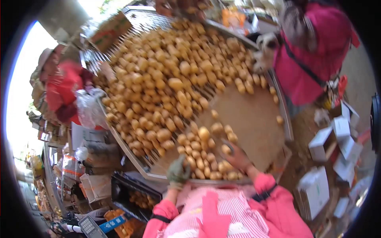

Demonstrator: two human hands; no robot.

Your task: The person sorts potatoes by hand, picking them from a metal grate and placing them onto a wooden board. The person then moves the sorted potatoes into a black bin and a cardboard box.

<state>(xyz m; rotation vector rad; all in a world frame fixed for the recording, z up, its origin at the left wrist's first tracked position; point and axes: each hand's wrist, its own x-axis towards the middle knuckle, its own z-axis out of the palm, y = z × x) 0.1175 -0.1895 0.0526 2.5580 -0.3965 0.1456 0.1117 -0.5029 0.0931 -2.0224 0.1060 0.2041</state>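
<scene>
A large heap of round yellow-brown potatoes (158, 75) covers much of a metal-edged sorting table. A smaller group of them (202, 158) lies at the near edge, between my hands. My left hand (178, 171), in a grey-green glove, rests at the left side of this group; its fingertips are partly hidden against the pieces. My right hand (237, 156) is at the group's right side, its fingers round one potato (226, 149).
A person in pink (313, 51) with gloved hands stands at the right edge, another in red (65, 87) at the left. White boxes (317, 190) stand at the right. A black-lined crate (135, 194) with potatoes is at the lower left, near a scale (92, 227).
</scene>
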